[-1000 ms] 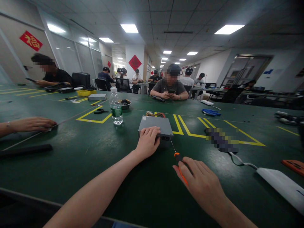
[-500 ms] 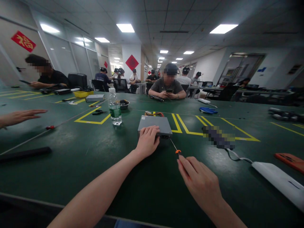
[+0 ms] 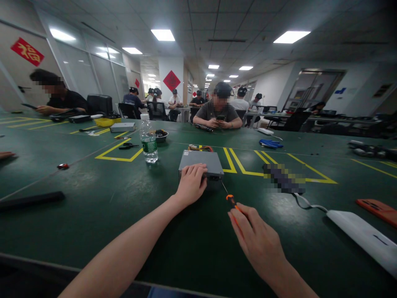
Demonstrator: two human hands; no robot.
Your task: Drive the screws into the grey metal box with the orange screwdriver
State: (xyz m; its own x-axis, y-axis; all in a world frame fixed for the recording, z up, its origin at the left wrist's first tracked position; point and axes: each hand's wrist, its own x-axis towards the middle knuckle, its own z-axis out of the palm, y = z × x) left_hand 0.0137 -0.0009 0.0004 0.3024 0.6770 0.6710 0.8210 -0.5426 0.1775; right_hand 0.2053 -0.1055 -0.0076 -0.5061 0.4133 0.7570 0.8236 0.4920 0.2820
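Observation:
A grey metal computer power supply [image 3: 206,160] lies on the green table, its bundled wires [image 3: 200,147] at the far side. My left hand [image 3: 192,182] holds it down, fingers over the top and thumb against the near face. In my right hand [image 3: 256,234] is a screwdriver [image 3: 231,200] with an orange and black handle, gripped between thumb and fingers. The screwdriver's thin shaft slants up to the near right corner of the power supply. Whether its tip sits in a screw is too small to tell.
A water bottle [image 3: 149,145] stands left of the power supply, near a metal bowl [image 3: 161,135]. To the right lie blue gloves [image 3: 271,143], a white power strip [image 3: 361,236] with its cable, and an orange phone [image 3: 376,210]. Another person's hand [image 3: 6,155] shows at the left edge.
My right hand has shifted slightly, baring more of the screwdriver handle. My left hand stays on the power supply. The other person's hand at left has drawn back toward the edge of view.

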